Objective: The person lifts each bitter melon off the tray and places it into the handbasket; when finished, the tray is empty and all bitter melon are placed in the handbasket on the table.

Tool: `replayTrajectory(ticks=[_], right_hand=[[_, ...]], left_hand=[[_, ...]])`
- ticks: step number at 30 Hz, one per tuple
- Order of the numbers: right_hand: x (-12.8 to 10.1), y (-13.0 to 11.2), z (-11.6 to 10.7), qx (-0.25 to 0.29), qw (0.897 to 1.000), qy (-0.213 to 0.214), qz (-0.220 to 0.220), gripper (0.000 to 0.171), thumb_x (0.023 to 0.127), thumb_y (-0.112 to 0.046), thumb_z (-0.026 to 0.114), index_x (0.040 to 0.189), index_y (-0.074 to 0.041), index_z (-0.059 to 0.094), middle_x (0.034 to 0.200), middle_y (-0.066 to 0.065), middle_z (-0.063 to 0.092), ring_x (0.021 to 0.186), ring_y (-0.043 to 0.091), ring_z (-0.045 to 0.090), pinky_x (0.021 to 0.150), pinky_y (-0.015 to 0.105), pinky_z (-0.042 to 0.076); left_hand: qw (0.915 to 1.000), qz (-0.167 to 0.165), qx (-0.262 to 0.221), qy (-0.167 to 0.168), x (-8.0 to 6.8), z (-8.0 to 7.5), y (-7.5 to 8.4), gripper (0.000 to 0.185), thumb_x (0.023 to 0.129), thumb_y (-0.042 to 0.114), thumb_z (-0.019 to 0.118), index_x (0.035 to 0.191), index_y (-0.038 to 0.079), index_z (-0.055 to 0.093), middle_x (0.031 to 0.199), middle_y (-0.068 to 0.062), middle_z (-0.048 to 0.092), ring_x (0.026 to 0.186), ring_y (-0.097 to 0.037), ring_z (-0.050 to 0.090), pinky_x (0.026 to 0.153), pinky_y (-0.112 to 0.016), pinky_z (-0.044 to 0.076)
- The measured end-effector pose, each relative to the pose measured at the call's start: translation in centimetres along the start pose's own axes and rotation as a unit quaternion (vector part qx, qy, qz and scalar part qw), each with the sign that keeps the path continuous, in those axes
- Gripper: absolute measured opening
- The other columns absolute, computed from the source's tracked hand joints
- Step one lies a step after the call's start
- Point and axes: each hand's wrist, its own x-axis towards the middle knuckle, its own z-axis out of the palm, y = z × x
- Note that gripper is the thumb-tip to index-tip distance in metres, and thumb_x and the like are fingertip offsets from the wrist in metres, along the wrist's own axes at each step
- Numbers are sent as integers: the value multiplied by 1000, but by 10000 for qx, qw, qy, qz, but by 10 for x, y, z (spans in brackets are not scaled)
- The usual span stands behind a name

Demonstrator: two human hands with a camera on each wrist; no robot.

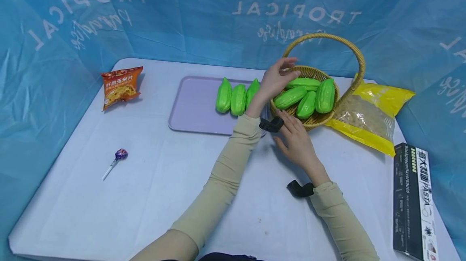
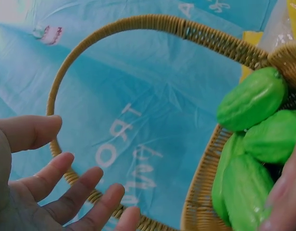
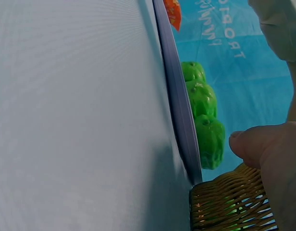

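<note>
A wicker basket with a tall arched handle holds several glossy green ridged gourds. My left hand is over the basket's left side, near one foot of the handle. In the left wrist view its fingers are spread and loosely bent, with nothing between them and the handle behind. My right hand lies at the basket's front left wall, fingers extended against it; their tips are partly hidden in the right wrist view. Three more green gourds lie on the purple tray, partly behind my left forearm.
A yellow clear-fronted bag lies right of the basket, by the handle. A black pasta box runs along the right table edge. At left are an orange snack bag and a lollipop. Blue curtains enclose the white table.
</note>
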Motion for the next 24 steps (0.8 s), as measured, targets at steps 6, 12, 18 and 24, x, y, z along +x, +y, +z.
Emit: replayTrajectory(ticks=[6, 12, 18, 24], right_hand=[[0, -1, -1, -2, 10000, -5, -16, 35, 85, -16, 72, 112, 5, 63, 151, 17, 42, 139, 34, 39, 114, 50, 31], [0, -3, -2, 43, 9999, -80, 79, 51, 86, -16, 71, 131, 3, 57, 152, 17, 40, 140, 34, 37, 114, 50, 30], [0, -4, -3, 13, 9997, -177, 145, 57, 87, -17, 70, 138, 0, 52, 151, 18, 40, 139, 34, 37, 114, 50, 30], [0, -4, -3, -6, 9997, -194, 161, 56, 87, -17, 69, 138, 1, 52, 152, 18, 40, 139, 34, 37, 115, 49, 29]], left_hand=[[9994, 167, -107, 269, -3, -12, -1, 47, 97, 25, 60, 141, 16, 49, 139, -7, 54, 122, -22, 56, 95, -25, 49], [9983, 207, -191, 505, -6, -25, -4, 49, 96, 27, 60, 142, 15, 48, 141, -9, 52, 124, -24, 54, 96, -29, 49], [9960, 216, -223, 837, -7, -36, -13, 47, 97, 25, 61, 141, 14, 49, 139, -11, 53, 123, -26, 55, 97, -32, 49], [9932, 120, -298, 1121, -10, -44, -17, 45, 97, 25, 60, 140, 15, 50, 140, -10, 54, 123, -26, 55, 98, -35, 49]])
